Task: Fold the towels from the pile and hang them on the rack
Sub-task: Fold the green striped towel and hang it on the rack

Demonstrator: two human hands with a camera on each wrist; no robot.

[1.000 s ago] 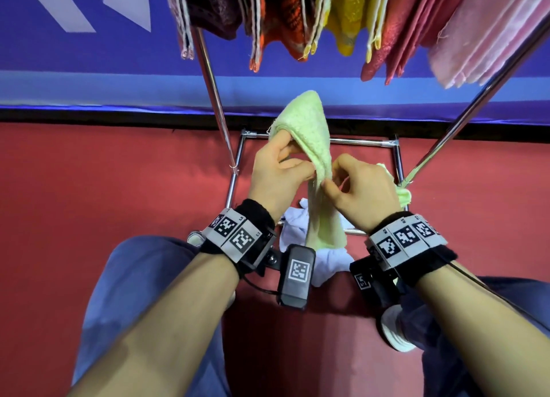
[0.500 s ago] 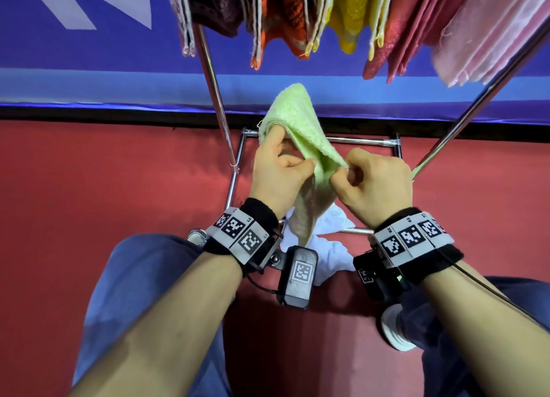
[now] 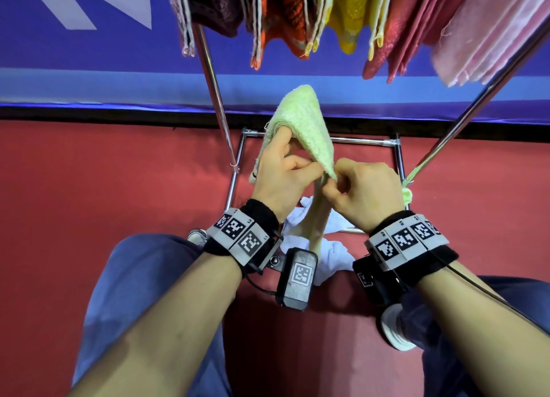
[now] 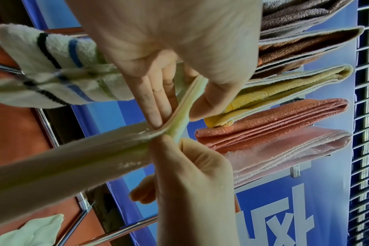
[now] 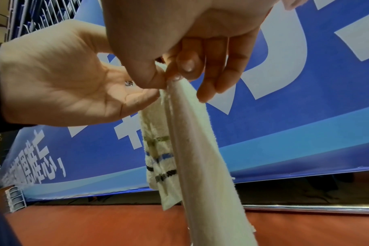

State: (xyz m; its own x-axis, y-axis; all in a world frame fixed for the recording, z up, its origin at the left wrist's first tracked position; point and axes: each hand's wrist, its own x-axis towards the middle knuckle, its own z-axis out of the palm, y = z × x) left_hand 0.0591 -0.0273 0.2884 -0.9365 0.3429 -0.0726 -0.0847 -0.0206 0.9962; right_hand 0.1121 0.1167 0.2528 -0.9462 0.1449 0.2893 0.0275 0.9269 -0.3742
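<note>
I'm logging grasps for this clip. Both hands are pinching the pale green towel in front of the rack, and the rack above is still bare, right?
Not bare. The head view shows the rack already carrying folded towels in maroon, orange, yellow, red and pink. The rest holds: left hand and right hand both pinch the pale green towel.

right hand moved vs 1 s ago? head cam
Yes. The right hand has shifted left, toward the left hand; against the rack's base frame, it pinches the green towel nearer the middle.
</note>
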